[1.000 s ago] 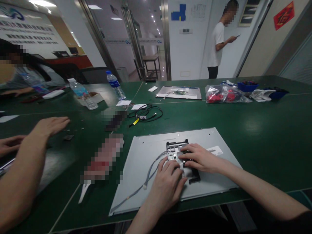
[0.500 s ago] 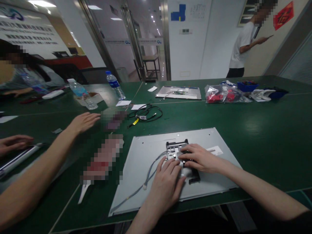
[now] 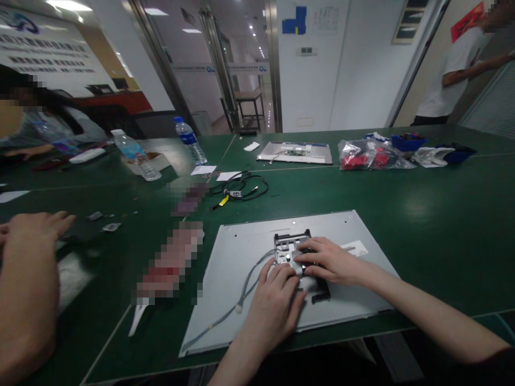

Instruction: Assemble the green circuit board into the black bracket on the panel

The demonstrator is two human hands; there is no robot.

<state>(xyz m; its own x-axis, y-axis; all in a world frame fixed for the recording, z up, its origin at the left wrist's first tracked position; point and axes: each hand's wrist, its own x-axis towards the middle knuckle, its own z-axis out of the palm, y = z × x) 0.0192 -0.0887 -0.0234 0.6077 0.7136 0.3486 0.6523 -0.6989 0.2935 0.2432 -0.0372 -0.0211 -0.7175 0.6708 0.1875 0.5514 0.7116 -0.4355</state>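
Observation:
A flat grey-white metal panel (image 3: 225,252), which looks like the back of a display, lies on the table before me. At its middle sits a black and silver bracket (image 3: 317,292) with a grey cable (image 3: 241,300) running from it across the panel. My left hand (image 3: 279,295) rests at the bracket's near left side, fingertips on it and thumb apart. From the right, my right hand (image 3: 330,261) lies over the bracket with its fingers stretched out. Both hands touch the bracket and cover part of it.
Left of the panel lies a blurred-out reddish item (image 3: 169,262). Beyond are a coiled black cable (image 3: 241,187), water bottles (image 3: 191,140), another panel (image 3: 295,153) and plastic bags (image 3: 370,155). A co-worker's arm (image 3: 30,289) reaches in at the left.
The co-worker's arm at the left has drawn back to the left. A person in the background has walked further right. My hands and the panel look unchanged.

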